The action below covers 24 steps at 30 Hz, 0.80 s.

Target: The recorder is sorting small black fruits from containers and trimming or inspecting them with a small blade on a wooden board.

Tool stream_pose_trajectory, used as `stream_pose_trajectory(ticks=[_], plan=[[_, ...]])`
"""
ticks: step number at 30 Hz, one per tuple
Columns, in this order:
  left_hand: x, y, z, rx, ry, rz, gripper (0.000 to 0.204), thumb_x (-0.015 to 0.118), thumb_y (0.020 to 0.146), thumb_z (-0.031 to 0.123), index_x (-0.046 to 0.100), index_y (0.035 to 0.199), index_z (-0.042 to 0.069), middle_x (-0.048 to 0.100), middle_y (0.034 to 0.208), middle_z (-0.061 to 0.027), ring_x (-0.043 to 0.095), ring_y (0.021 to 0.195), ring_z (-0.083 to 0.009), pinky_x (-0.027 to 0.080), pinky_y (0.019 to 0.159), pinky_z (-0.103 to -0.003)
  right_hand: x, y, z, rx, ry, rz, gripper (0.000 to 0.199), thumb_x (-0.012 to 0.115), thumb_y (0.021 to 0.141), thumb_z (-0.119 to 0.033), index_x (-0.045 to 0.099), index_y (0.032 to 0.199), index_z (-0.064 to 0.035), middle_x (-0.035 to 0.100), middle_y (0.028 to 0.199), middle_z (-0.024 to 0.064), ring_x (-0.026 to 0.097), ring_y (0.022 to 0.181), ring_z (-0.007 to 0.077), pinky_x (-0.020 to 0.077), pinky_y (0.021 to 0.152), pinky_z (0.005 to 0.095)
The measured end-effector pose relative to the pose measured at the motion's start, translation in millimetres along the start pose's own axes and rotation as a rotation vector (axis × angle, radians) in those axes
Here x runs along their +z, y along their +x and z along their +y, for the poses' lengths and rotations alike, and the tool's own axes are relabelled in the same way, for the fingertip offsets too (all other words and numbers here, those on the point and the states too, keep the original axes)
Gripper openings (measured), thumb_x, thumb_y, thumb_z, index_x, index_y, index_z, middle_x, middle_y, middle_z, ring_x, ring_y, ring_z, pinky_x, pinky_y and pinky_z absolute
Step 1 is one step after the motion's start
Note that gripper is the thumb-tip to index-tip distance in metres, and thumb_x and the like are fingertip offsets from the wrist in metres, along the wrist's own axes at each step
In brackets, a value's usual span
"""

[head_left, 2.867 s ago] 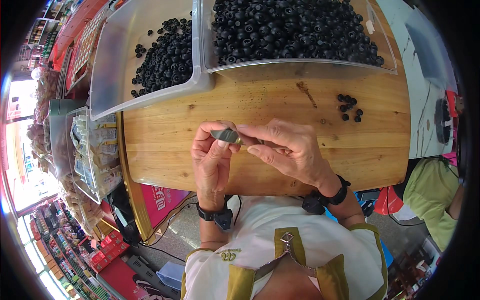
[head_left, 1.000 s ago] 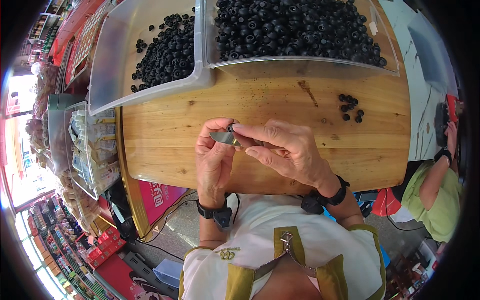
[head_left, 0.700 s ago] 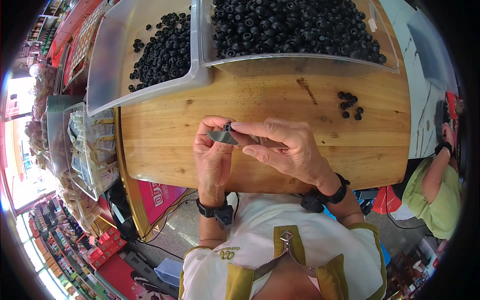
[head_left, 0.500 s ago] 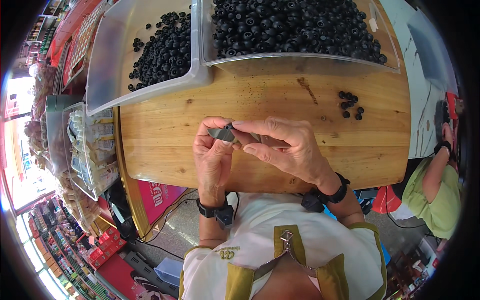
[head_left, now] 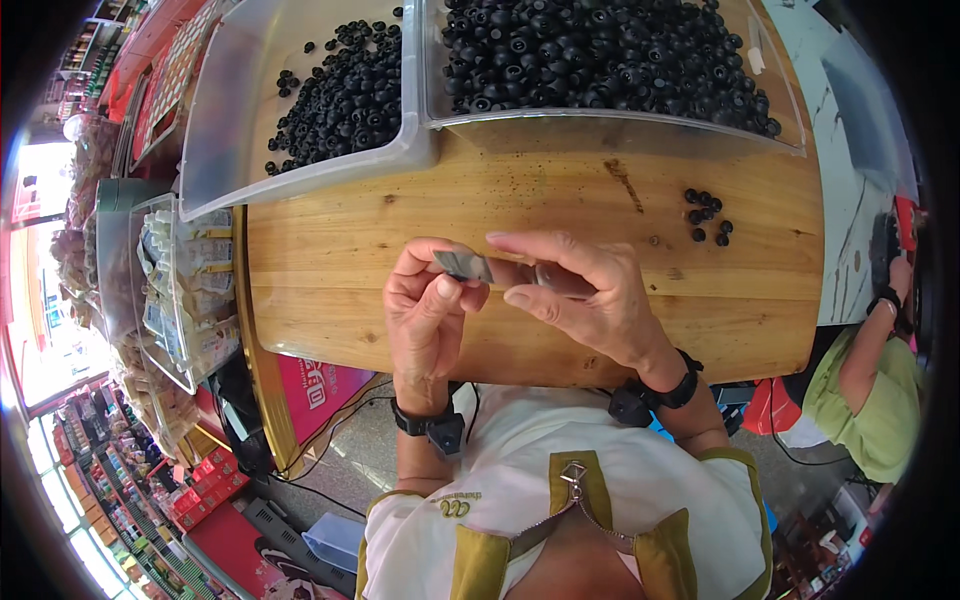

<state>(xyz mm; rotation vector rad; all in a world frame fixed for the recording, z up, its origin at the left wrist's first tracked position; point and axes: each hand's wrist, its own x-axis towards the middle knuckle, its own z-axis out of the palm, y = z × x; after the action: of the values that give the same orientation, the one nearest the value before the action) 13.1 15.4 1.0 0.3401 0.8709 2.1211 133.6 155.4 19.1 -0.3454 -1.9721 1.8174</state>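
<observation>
My right hand (head_left: 595, 290) grips a small knife (head_left: 478, 267), its thumb below and its fingers above. The short shiny blade points left and lies across the fingertips of my left hand (head_left: 425, 310). My left hand is closed in a pinch on a small black round part, mostly hidden by the blade and fingers. Both hands are above the near middle of the wooden table (head_left: 340, 300). To their right, several similar black parts (head_left: 707, 208) lie in a small cluster on the wood.
A clear plastic bin (head_left: 300, 185) at the far left contains loose black parts. Beside it, a fuller clear bin (head_left: 620, 118) is heaped with them. Packets fill a plastic box (head_left: 185, 290) left of the table. At the right, another person's arm (head_left: 880, 330) reaches toward a white marbled surface (head_left: 845, 240).
The knife blade has shifted slightly right and tilted over the black part, which is now more hidden. My right index finger has lifted away from my left fingertips. The whole view has shifted slightly.
</observation>
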Motion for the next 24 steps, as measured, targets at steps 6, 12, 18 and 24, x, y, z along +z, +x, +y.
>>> stream_pose_trajectory(ticks=[6, 12, 18, 24], plan=[[-4.2, -2.5, -4.8, 0.021, 0.080, 0.027, 0.035, 0.075, 0.082, 0.009, 0.055, 0.108, -0.003, 0.062, 0.097, -0.0112, 0.062, 0.076, -0.0140, 0.053, 0.068, -0.024, 3.0, -1.4, -0.2, -0.034, -0.025, -0.046, 0.045, 0.076, 0.081, -0.010, 0.063, 0.123, -0.0064, 0.064, 0.080, -0.0005, 0.043, 0.058, 0.0032, 0.0379, 0.052, 0.0195], [-2.2, -1.6, -5.8, 0.034, 0.085, 0.027, 0.037, 0.076, 0.081, 0.010, 0.054, 0.108, -0.004, 0.062, 0.097, -0.0108, 0.062, 0.077, -0.0131, 0.053, 0.067, -0.022, 1.8, -1.4, -0.2, -0.050, -0.046, -0.037, 0.046, 0.077, 0.080, -0.011, 0.063, 0.123, -0.0062, 0.064, 0.079, -0.0004, 0.043, 0.057, 0.0034, 0.0379, 0.051, 0.0196], [-4.9, -1.1, -6.3, 0.008, 0.040, -0.006, 0.036, 0.075, 0.082, 0.010, 0.054, 0.108, -0.003, 0.061, 0.096, -0.0116, 0.060, 0.073, -0.0126, 0.051, 0.065, -0.023, 2.1, -0.2, -1.2, -0.050, -0.055, -0.032, 0.046, 0.079, 0.079, -0.013, 0.064, 0.122, -0.0064, 0.063, 0.077, 0.0009, 0.044, 0.057, 0.0041, 0.0389, 0.052, 0.0201], [4.9, -8.0, 7.6, 0.048, 0.022, -0.123, 0.027, 0.068, 0.089, 0.019, 0.054, 0.101, 0.000, 0.054, 0.080, -0.0088, 0.046, 0.060, -0.0105, 0.036, 0.054, -0.022, -13.5, 9.9, -8.1, 0.115, -0.104, 0.133, 0.038, 0.071, 0.083, -0.005, 0.064, 0.121, -0.0051, 0.069, 0.089, -0.0011, 0.046, 0.065, -0.0002, 0.0394, 0.056, 0.0173]])
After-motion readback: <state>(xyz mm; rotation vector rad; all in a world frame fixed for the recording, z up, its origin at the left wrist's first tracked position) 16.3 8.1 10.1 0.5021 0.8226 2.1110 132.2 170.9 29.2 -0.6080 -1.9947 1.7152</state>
